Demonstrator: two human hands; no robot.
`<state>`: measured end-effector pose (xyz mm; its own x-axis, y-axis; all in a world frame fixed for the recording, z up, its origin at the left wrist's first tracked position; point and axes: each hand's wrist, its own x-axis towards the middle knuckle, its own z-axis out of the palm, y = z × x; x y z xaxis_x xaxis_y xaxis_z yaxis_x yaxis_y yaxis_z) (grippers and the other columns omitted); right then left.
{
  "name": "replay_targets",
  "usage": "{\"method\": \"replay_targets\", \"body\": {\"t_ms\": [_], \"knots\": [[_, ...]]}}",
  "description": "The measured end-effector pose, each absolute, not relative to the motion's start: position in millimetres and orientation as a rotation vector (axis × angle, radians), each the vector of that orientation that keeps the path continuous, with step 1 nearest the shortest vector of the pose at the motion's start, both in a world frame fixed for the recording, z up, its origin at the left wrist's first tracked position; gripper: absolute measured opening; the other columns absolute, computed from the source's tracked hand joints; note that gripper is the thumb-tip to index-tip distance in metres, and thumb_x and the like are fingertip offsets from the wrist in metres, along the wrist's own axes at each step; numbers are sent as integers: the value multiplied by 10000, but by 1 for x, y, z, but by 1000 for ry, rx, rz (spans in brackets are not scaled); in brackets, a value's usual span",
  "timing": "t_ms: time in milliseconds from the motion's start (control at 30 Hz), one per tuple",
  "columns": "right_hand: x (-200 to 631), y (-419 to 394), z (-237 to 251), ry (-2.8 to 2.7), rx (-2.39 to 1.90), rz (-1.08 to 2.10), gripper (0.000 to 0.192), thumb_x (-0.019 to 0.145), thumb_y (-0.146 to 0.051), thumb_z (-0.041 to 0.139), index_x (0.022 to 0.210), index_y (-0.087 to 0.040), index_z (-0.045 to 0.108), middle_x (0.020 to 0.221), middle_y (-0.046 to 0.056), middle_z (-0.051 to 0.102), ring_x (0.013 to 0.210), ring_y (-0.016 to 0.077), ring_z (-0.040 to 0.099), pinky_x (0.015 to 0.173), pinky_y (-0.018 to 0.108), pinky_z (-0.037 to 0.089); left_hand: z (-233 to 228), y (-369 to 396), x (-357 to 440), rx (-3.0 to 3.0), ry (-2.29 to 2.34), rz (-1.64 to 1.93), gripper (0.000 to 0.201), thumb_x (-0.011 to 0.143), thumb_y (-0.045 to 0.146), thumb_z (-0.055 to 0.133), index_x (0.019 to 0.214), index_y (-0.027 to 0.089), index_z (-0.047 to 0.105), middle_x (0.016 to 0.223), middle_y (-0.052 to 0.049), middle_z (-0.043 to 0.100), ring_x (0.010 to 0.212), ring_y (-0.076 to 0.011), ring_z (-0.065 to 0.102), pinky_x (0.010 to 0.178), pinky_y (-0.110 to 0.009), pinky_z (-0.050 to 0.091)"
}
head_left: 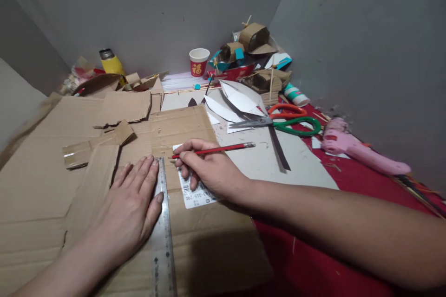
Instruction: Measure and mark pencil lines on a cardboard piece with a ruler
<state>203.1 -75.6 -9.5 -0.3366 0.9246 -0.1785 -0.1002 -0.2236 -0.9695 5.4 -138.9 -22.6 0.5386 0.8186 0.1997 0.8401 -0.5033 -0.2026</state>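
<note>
Red pencil (223,149), steel ruler (162,241) on cardboard (42,185)

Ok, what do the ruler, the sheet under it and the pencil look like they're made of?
Ruler: likely steel, going by its dull grey sheen and printed scale. Sheet: brown corrugated cardboard with visible creases and torn edges. Pencil: probably wood, glossy red paint, with a metal end band.
</note>
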Motion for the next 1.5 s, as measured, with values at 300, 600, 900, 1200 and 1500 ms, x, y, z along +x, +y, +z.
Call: {"method": "replay_targets", "body": {"t_ms": [300, 600, 900, 1200, 1500], "knots": [[198, -74, -21, -1438, -1063, 1566, 55, 786, -210, 575, 839, -200, 588, 663, -23, 597, 478, 85, 497, 367, 172, 410, -19, -140, 7, -2513, -1430, -105, 561, 954, 349, 339, 1402, 25, 437, 1442, -220, 480, 1350, -336, 438, 1091, -563, 350], [199, -75, -20, -1525, -1083, 1480, 71, 800, -205, 536, 841, -201, 594, 612, -39, 566, 466, 86, 479, 398, 188, 374, -19, -140, 7, -2518, -1436, -89, 567, 957, 359, 338, 1407, 28, 430, 1455, -213, 462, 1353, -335, 435, 1083, -568, 366], [196, -74, -20, -1452, -1054, 1563, 43, 804, -218, 552, 838, -194, 564, 692, -15, 603, 494, 90, 513, 358, 173, 412, -22, -140, 6, -2487, -1402, -89, 566, 958, 365, 344, 1403, 28, 436, 1453, -211, 467, 1343, -332, 449, 1067, -542, 397], [195, -73, -20, -1447, -1065, 1565, 78, 829, -262, 573, 869, -195, 575, 748, 1, 616, 563, 102, 559, 356, 153, 440, -17, -140, 10, -2483, -1391, -72, 566, 950, 352, 340, 1376, 2, 469, 1433, -229, 480, 1315, -349, 479, 1035, -562, 432], [195, -73, -21, -1507, -1099, 1527, 80, 857, -272, 556, 880, -197, 576, 764, 9, 626, 577, 108, 575, 338, 144, 432, -16, -139, 9, -2492, -1397, -48, 562, 962, 357, 319, 1377, 11, 472, 1442, -218, 470, 1329, -339, 467, 1049, -564, 420]]}}
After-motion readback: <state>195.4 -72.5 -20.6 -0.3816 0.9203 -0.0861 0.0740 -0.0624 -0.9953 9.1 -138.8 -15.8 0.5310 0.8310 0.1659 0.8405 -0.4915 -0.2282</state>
